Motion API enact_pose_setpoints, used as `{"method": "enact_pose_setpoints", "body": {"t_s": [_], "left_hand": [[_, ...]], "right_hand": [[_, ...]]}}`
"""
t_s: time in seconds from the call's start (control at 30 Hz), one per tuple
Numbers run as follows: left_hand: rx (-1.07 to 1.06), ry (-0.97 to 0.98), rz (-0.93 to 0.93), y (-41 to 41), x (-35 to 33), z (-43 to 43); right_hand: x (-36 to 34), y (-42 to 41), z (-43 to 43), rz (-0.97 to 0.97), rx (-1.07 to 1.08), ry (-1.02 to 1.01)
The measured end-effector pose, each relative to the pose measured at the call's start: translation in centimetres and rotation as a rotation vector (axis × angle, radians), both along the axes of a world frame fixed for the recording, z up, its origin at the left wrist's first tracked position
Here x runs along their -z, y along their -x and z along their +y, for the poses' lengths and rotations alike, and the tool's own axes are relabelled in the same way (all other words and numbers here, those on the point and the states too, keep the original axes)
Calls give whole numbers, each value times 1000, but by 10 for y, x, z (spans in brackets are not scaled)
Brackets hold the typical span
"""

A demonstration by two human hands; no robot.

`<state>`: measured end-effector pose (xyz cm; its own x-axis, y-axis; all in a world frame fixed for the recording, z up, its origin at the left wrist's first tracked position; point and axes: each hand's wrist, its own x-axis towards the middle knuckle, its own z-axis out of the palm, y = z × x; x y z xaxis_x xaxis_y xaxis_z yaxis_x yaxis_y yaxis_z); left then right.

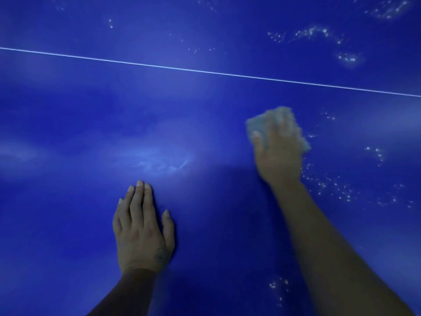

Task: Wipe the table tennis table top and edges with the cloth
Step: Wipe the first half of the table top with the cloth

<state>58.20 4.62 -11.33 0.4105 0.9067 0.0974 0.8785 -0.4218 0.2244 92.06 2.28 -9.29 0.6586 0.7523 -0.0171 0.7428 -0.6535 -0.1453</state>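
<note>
The blue table tennis table top (205, 115) fills the whole view. A thin white line (205, 72) crosses it from upper left to right. My right hand (279, 153) lies on a pale crumpled cloth (257, 124) and presses it against the surface right of centre; the hand is blurred, and the cloth shows beyond the fingers and at the hand's right side. My left hand (142, 226) rests flat on the table lower down, fingers straight and together, holding nothing.
Clusters of white droplets (330, 185) speckle the table to the right of the cloth, with more droplets (314, 33) at the top right and a few at the bottom right. Pale hazy smears (159, 160) lie left of the cloth.
</note>
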Motion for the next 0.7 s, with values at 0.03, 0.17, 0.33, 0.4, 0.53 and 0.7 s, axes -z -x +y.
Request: {"method": "enact_pose_setpoints", "body": {"t_s": [0.03,0.17,0.33,0.4,0.53,0.7], "left_hand": [[-4,4,-4,-1,0,0],[-10,11,-7,-2,1,0],[-11,16,-7,-3,-2,-1],[-14,16,-3,-3,-1,-1],[-15,7,-7,-2,2,-1],[-13,6,-18,-1,0,0]], "right_hand": [[-1,-21,-15,9,113,6],[-4,-50,-37,77,413,13],[0,22,2,9,238,-24],[2,68,20,8,88,-43],[6,140,28,51,-195,-53],[3,83,2,69,-354,-37]]}}
